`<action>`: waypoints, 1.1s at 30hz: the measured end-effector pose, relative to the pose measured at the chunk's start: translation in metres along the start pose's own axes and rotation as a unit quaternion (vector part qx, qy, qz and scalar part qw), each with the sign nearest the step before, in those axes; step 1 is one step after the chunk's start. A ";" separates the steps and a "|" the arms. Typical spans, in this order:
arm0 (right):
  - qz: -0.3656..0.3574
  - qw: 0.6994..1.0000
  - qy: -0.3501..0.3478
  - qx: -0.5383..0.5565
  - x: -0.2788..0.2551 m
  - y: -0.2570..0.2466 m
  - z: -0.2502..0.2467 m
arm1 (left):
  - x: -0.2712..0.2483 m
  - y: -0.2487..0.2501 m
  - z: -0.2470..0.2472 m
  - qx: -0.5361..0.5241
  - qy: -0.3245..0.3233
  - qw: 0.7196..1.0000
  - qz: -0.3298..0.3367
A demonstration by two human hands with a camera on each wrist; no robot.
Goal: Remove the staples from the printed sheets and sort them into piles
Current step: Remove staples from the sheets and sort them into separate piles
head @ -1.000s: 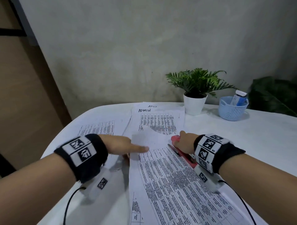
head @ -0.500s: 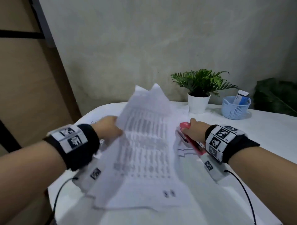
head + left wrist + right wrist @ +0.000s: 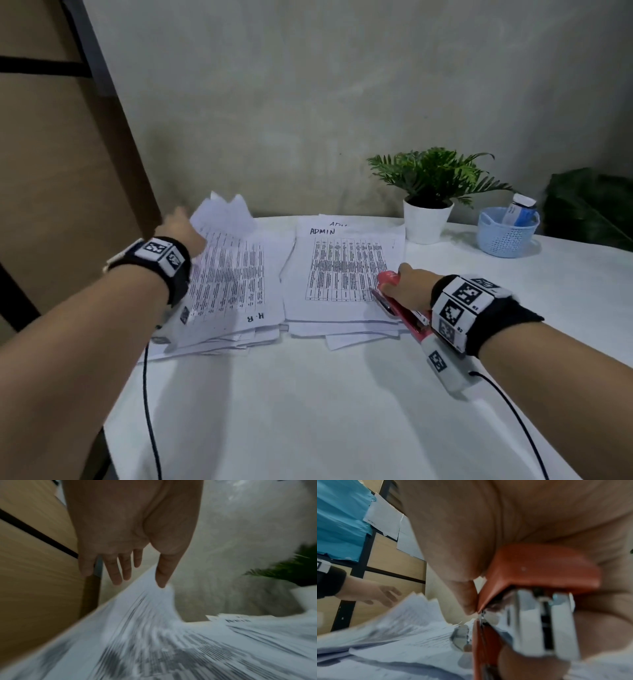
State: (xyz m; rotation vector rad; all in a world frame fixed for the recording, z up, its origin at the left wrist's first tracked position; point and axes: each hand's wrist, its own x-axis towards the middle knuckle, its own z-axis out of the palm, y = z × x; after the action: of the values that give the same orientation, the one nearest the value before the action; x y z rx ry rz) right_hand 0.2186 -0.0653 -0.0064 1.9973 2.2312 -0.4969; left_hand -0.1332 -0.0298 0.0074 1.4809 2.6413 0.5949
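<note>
1. Left hand (image 3: 181, 224): reached forward over the far end of the left pile, fingers (image 3: 118, 573) straight and slightly spread, palm down. The thumb tip met the lifted far edge of the top sheet; nothing was gripped.
2. H-R pile (image 3: 236, 284): printed sheets stacked loosely on the left of the white table (image 3: 308, 411), marked "H-R" by hand at the near edge. The top sheet curled upward at its far end and was blurred in both wrist views.
3. ADMIN pile (image 3: 342, 270): a second stack of printed tables, just to the right of the H-R pile and marked "ADMIN" at the far edge. Several sheets stuck out unevenly at its near side.
4. Right hand (image 3: 407, 284): rested at the right edge of the ADMIN pile, fingers curled round a red stapler.
5. Red stapler (image 3: 536, 566): held lengthwise in the right hand, metal underside turned toward the wrist camera, its front end over the ADMIN sheets.
6. Potted fern (image 3: 431, 192): green fronds in a white pot, at the back of the table beyond the ADMIN pile.
7. Blue basket (image 3: 507, 236): small perforated plastic basket to the right of the fern, holding a bottle with a white cap.
8. Wrist bands: black, with black-and-white square markers, one on each forearm.
</note>
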 end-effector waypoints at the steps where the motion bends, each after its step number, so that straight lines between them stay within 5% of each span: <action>1: 0.005 1.000 0.000 0.001 0.001 -0.001 0.001 | -0.001 0.008 0.011 0.006 -0.011 0.999 0.031; 5: 0.011 1.000 -0.009 0.008 0.010 0.000 0.005 | -0.023 0.063 0.049 0.047 -0.146 0.976 0.156; 9: 0.017 1.000 -0.008 0.001 0.018 0.005 0.012 | -0.030 0.104 0.078 0.072 -0.258 0.953 0.142; 17: 0.006 0.999 -0.037 -0.019 0.026 0.003 0.013 | -0.016 0.151 0.089 -0.048 -0.191 0.976 0.098; 22: -0.006 0.999 -0.039 -0.029 0.026 0.003 0.012 | -0.013 0.159 0.087 -0.072 -0.117 0.981 0.137; 33: 0.001 0.998 -0.002 0.060 0.029 0.013 0.011 | -0.038 0.159 0.046 -0.224 -0.062 0.961 0.151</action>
State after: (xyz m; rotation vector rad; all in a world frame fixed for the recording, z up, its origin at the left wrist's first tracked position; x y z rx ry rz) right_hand 0.2261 -0.0404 -0.0270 2.0507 2.2478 -0.6481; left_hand 0.0264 0.0260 0.0166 1.7033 2.0150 1.0044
